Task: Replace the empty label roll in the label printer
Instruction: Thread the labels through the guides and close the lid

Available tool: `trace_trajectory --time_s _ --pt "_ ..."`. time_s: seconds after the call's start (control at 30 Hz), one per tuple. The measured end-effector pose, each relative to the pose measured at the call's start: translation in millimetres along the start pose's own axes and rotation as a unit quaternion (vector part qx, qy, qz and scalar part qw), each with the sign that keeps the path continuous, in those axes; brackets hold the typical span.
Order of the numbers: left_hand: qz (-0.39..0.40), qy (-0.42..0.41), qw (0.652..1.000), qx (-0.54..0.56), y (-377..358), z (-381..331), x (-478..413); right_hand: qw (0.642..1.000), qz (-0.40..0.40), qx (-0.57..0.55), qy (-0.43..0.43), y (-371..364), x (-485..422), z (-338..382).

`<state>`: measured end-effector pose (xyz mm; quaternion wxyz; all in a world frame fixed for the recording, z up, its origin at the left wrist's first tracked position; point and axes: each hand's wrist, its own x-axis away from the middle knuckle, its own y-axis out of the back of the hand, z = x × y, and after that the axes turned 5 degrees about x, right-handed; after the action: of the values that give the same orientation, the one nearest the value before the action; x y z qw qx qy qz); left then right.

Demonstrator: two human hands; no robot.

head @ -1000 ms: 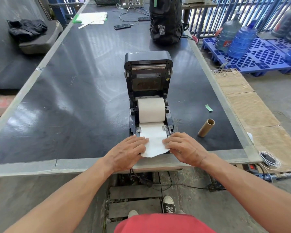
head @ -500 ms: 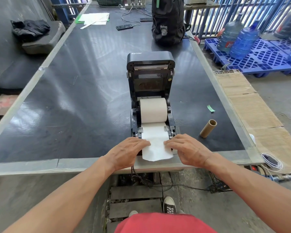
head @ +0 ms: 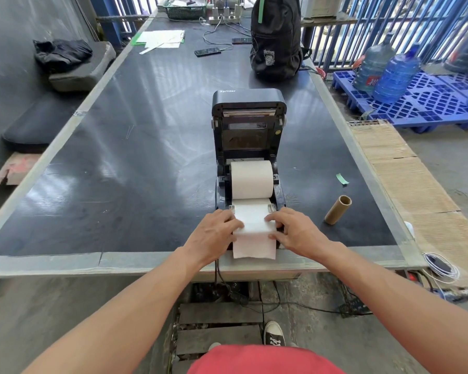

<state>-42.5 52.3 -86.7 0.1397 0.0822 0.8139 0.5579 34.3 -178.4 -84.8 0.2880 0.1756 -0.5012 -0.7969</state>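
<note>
A black label printer [head: 247, 125] stands with its lid tilted up near the table's front edge. A full white label roll [head: 251, 179] sits in its bay. The roll's loose paper end [head: 254, 242] runs out over the front of the printer and hangs past the table edge. My left hand [head: 214, 233] lies on the left side of that paper strip, fingers flat. On the strip's right side rests my right hand [head: 292, 230], fingertips pressing on the paper. The empty brown cardboard core [head: 337, 209] lies on the table to the right of the printer.
A black backpack [head: 276, 39] stands at the table's far end, with a phone [head: 207, 51], cables and papers [head: 161, 39] near it. A green tape scrap [head: 342, 178] lies right of the printer. Blue pallet [head: 416, 103] with water jugs is off to the right. Cables hang below the table's front edge [head: 119, 261].
Both hands have slid forward along the paper strip toward the printer's front guides. The strip now lies flatter and straighter. The view has tilted up slightly.
</note>
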Motion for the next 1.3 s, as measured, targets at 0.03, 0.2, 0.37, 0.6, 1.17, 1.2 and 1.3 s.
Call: trace_trajectory --time_s 0.03,0.2,0.37,0.6,1.17,1.2,1.3 --pt "-0.001 -0.023 1.000 -0.009 1 2 6 1.000 0.002 0.003 0.008 0 2 -1" --pt "-0.007 -0.072 0.995 -0.063 1 5 9 0.992 0.048 0.066 0.093 3 13 -6" --pt "-0.015 -0.073 0.995 -0.065 2 1 4 0.992 -0.006 0.080 0.101 3 19 -1" --pt "-0.022 -0.110 0.992 -0.056 1 7 10 0.991 -0.020 0.078 0.110 -2 24 1" --pt "0.025 0.014 0.999 -0.029 7 3 -12 0.996 0.036 0.076 0.008 6 -8 4" --pt "0.015 0.007 0.999 -0.043 4 3 -11 0.994 0.047 0.102 0.015 5 -7 4" --pt "-0.002 0.012 0.999 -0.040 1 2 -11 0.986 0.046 0.159 0.010 -1 -5 3"
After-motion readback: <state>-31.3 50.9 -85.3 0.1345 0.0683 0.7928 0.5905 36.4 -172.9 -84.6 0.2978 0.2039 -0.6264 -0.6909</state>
